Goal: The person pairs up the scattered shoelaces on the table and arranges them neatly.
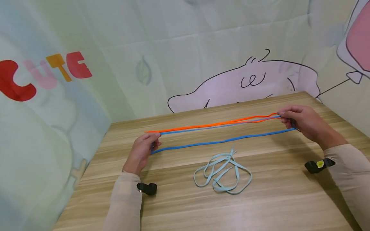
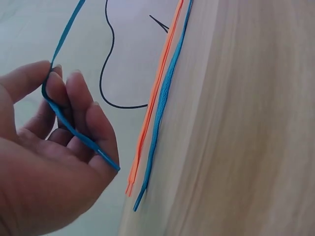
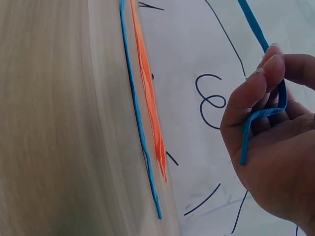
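Observation:
A blue shoelace (image 2: 66,32) stretches nearly straight between the two hands above the table. My left hand (image 1: 140,151) pinches it near one end between thumb and forefinger, with the short tail lying across the palm. At the other end my right hand (image 1: 307,123) pinches it likewise, its tail hanging over the curled fingers. Orange shoelaces (image 2: 152,103) lie side by side along the back of the table, just behind the held lace in the head view. A second blue shoelace (image 1: 208,143) lies straight on the table, nearer the front and roughly parallel.
A pale blue shoelace (image 1: 230,156) lies in loose loops on the wood-grain table (image 1: 173,205), in front of the straight laces. Printed cloth (image 1: 179,64) hangs behind the table and along its left side. Each sleeve carries a small black wrist camera (image 1: 148,188).

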A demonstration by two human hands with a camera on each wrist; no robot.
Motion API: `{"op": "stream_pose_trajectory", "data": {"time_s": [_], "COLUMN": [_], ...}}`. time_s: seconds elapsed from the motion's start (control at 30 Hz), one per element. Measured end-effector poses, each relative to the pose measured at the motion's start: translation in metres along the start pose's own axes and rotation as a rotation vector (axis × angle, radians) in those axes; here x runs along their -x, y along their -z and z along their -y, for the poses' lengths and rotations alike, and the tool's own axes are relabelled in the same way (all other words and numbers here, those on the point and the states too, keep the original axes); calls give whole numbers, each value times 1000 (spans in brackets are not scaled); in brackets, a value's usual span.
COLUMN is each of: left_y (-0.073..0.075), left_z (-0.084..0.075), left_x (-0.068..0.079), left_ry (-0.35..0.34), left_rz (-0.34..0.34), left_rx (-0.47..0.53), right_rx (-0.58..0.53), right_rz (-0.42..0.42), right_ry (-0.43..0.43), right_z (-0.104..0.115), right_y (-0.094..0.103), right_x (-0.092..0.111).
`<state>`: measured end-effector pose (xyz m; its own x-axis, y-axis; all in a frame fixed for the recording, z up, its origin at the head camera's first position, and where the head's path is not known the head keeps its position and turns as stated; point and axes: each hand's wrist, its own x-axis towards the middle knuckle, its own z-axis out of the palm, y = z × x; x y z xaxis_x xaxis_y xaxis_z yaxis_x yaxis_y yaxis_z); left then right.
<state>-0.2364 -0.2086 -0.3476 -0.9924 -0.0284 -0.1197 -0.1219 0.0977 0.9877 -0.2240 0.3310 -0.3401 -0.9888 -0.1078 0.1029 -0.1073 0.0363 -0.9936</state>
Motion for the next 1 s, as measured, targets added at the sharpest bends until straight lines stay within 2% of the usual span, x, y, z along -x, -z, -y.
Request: {"op": "stream_pose_trajectory", "data": {"time_s": [0.07,0.17,0.37,0.57,0.77,1.0], "left_y": [1,3,4,4,4,2], "left_z": [0,2,6,8,6,5], "left_x": [1,0,1,2,3,3], "left_ry": [6,5,-38,-66,-45,-23], "left_rz": [-15,-21,-12,-28,-53,-72], "left_rx": [-52,-127,-281,-367,-455,-605], "right_rx": [32,143,289,372,532,640], "right_rz": [-1,-28,-45,-18,26,55], "right_ry": [-12,-27,-79,-109,-135,-157], "right_z": [-2,-4,-9,-11,-14,-18], "right_y": [2,5,12,20,21,20], "right_x": [-2,-3,-4,-4,-6,-7]}}
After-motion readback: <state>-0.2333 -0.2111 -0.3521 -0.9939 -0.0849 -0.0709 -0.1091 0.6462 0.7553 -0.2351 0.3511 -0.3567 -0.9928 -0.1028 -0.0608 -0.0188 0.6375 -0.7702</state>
